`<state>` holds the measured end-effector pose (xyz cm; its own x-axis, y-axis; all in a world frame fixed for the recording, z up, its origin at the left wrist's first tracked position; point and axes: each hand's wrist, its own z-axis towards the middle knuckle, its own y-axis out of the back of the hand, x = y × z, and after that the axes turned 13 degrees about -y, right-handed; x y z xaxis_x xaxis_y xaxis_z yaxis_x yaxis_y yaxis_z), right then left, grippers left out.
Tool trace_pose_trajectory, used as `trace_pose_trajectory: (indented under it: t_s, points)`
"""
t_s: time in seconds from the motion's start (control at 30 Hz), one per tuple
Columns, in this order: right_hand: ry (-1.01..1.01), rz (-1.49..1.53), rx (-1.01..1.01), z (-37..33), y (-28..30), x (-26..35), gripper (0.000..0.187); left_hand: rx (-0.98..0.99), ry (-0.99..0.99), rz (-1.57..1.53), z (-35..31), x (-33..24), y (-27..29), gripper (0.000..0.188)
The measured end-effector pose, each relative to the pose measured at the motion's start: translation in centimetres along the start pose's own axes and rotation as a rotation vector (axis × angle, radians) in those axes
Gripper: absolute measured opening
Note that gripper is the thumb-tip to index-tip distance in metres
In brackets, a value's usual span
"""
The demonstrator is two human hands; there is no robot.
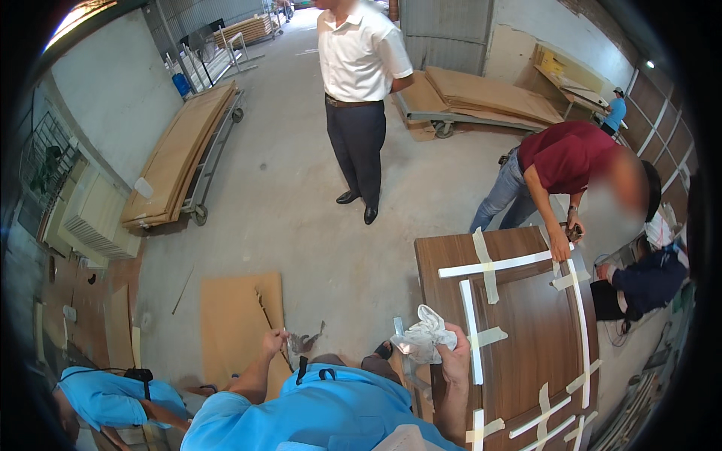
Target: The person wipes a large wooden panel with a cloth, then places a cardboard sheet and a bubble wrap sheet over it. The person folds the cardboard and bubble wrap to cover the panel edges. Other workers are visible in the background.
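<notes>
My right hand [453,352] is closed round a crumpled white cloth [430,332], beside the left edge of a brown wood-grain panel [526,312]. A small flat shiny piece [398,326] shows at the cloth's left side; whether I grip it too is unclear. Low on the left, my left hand [275,341] is closed in front of my body. Close to its fingers is a dark, thin, see-through scrap [304,343], and I cannot tell if they hold it. White strips [472,331] lie on the panel, fixed with pale masking tape [490,336].
Across the panel, a person in a dark red shirt [571,158] leans over its far edge, hands on it. Another in a white shirt [359,64] stands ahead. Someone in blue [113,398] bends at lower left. A cardboard sheet [241,301] lies on the floor; loaded trolleys [197,199] stand behind.
</notes>
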<state>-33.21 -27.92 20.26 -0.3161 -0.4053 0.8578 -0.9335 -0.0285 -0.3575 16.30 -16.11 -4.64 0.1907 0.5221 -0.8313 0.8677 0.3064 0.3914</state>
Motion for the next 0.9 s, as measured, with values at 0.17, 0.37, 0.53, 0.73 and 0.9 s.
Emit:
trace_pose_trajectory:
  t_s: [0.17,0.37,0.53,0.73,0.9]
  points:
    - [0.050,-0.095,-0.056,3.1,0.4,0.6,0.028,0.044,-0.170,0.113,5.2,-5.9,-1.6,0.018]
    - [0.090,-0.046,-0.228,3.7,-1.1,2.8,0.026,0.134,-0.115,0.238,10.5,-8.9,-2.8,0.014]
    - [0.119,0.130,-0.430,3.2,-2.4,3.0,0.028,0.278,-0.148,0.190,17.6,-9.4,-4.2,0.013]
    - [0.227,0.339,-0.713,5.2,-6.8,0.9,0.028,0.497,-0.132,0.151,28.4,-14.2,-7.1,0.016]
    - [0.069,0.321,-0.786,9.6,-13.3,-0.9,0.023,0.623,-0.193,0.129,35.3,-17.2,-7.5,0.019]
